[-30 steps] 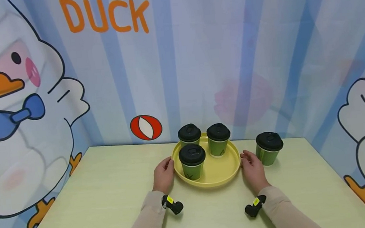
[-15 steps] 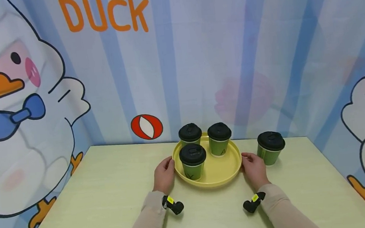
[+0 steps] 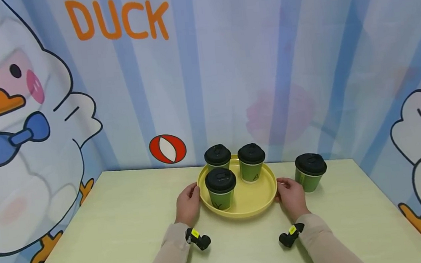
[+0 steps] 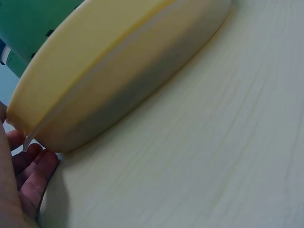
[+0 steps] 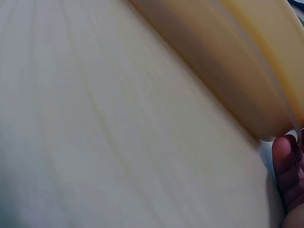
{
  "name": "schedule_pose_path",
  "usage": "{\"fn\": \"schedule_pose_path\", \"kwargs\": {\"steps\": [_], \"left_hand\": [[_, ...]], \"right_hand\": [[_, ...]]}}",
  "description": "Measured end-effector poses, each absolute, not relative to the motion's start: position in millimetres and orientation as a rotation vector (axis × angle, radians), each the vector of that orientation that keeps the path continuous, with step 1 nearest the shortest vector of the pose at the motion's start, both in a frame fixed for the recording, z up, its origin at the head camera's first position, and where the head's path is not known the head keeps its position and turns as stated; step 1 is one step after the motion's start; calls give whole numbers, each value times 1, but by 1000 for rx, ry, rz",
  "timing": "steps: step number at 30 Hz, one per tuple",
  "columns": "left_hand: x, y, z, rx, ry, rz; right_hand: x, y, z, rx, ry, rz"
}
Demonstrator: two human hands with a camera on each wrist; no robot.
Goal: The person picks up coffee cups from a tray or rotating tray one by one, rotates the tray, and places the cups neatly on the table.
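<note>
A round yellow tray point(image 3: 256, 195) with a raised rim is on the table, three green paper cups with black lids upright in it. One cup point(image 3: 221, 189) is at the front left, another cup point(image 3: 217, 155) behind it, and a third cup point(image 3: 251, 163) at the back. My left hand point(image 3: 188, 205) grips the tray's left rim; the left wrist view shows the fingers point(image 4: 38, 180) under the edge. On the opposite side my right hand point(image 3: 292, 197) pinches the right rim, a fingertip point(image 5: 283, 156) showing just below it in the right wrist view.
Just beyond my right hand, another green cup point(image 3: 309, 172) with a black lid stands on the pale table point(image 3: 102, 235). A striped duck-print backdrop point(image 3: 226, 62) rises close behind the tray, and its sides flank the table.
The right hand's fingers have settled more closely onto the tray rim. The whole head view shifts slightly, while the tray and cups keep their places on the table.
</note>
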State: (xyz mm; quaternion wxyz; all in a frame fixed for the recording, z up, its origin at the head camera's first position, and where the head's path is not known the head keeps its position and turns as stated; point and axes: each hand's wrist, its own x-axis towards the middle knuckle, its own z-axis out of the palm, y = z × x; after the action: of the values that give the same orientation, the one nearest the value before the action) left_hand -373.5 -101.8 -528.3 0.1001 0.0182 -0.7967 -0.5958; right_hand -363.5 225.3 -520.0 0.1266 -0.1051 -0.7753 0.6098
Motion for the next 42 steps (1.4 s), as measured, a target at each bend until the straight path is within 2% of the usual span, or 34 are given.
{"fn": "schedule_pose_path", "kwargs": {"steps": [23, 28, 34, 42], "left_hand": [[-356, -101, -526, -19, -2341, -1726], [-348, -98, -516, -224, -2201, -1473], [-332, -85, -506, -620, -1978, -1076], [-309, -58, -477, -1020, -1712, -797]], "right_hand": [[-361, 221, -528, -295, -2235, 1778], [-363, 223, -526, -284, -2226, 1791], [-362, 225, -523, -305, -2232, 1758], [-363, 225, -524, -283, -2237, 1757]]}}
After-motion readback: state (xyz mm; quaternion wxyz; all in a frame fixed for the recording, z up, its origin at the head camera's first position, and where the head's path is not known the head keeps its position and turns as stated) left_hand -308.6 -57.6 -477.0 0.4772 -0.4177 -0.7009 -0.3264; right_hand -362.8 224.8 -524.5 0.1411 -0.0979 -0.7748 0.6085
